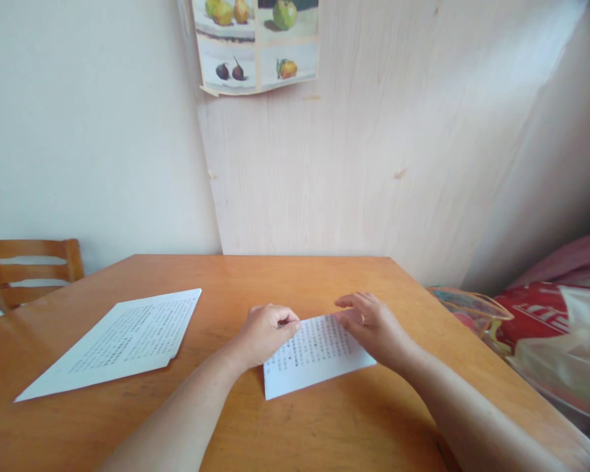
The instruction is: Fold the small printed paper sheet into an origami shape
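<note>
A printed sheet of paper (319,354), about half the size of the other sheets and seemingly folded, lies in front of me on the wooden table. My left hand (273,331) is closed in a pinch at its upper left edge, thumb against the fingers. Over the upper right corner is my right hand (373,328), its fingers stretched out and the thumb apart from them, close to the print. Whether that thumb touches the paper I cannot tell. Rows of dark printed characters show between the two hands.
Several printed sheets (128,341) lie stacked at the left on the table (226,426). A wooden chair (34,269) stands beyond the left edge. Red and clear plastic bags (555,334) sit beside the right edge. A fruit poster (260,46) hangs on the wall behind.
</note>
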{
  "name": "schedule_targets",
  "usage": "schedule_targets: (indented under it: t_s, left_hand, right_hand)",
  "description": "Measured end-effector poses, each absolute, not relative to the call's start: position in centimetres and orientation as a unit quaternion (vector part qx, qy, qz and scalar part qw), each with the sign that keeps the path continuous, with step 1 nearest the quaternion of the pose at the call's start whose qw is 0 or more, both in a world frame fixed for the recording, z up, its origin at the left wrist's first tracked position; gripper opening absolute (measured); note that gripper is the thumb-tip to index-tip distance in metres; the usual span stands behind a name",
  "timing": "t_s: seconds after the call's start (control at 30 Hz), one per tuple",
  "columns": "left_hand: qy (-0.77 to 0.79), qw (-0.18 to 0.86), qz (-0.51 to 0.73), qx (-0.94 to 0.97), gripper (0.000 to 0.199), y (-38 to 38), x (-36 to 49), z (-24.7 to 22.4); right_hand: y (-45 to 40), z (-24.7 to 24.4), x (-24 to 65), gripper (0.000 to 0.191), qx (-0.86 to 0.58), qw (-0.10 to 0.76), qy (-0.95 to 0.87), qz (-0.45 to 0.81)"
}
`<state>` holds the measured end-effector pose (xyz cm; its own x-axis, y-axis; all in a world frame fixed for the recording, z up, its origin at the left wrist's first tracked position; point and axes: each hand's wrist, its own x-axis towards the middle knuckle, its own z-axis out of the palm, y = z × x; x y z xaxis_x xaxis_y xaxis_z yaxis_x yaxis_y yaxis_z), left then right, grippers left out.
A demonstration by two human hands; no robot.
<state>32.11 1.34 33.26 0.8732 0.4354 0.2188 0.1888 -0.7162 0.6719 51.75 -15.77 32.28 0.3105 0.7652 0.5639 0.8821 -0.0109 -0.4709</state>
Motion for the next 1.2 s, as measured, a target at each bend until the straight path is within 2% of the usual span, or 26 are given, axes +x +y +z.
schedule_targets:
  t_s: [0.13,0.2,0.27,0.5,0.73,1.0,1.2]
  left_hand:
    - [0.224,0.528,0.216,0.79,0.031,1.8,31.8,33.5]
    - [0.229,0.58,0.231,0.747,0.031,2.0,31.6,33.8]
    - [0.23,0.619,0.239,0.712,0.031,2.0,31.6,34.0]
    - [0.232,0.692,0.27,0.629,0.035,2.3,31.9,33.7]
    - [0.222,0.73,0.257,0.593,0.033,2.2,32.3,33.1]
    - [0.217,0.739,0.25,0.587,0.03,1.8,32.5,32.7]
    - [0.22,0.719,0.232,0.617,0.031,1.2,32.5,32.9]
  right_hand:
    - [-15.5,31.8,52.8,0.046,-0.704,0.563,-0.427,-0.079]
    - [-15.3,31.7,53.0,0.054,-0.687,0.629,-0.362,-0.03]
    - [-15.1,31.6,52.8,0.057,-0.672,0.66,-0.335,0.031]
    - [-14.8,30.9,50.4,0.043,-0.628,0.626,-0.362,0.289]
    - [-14.7,30.7,49.1,0.036,-0.522,0.647,-0.343,0.438]
    - [-14.4,30.6,49.7,0.017,-0.457,0.709,-0.223,0.489]
    - [-14.6,31.2,49.5,0.02,-0.478,0.704,-0.227,0.473]
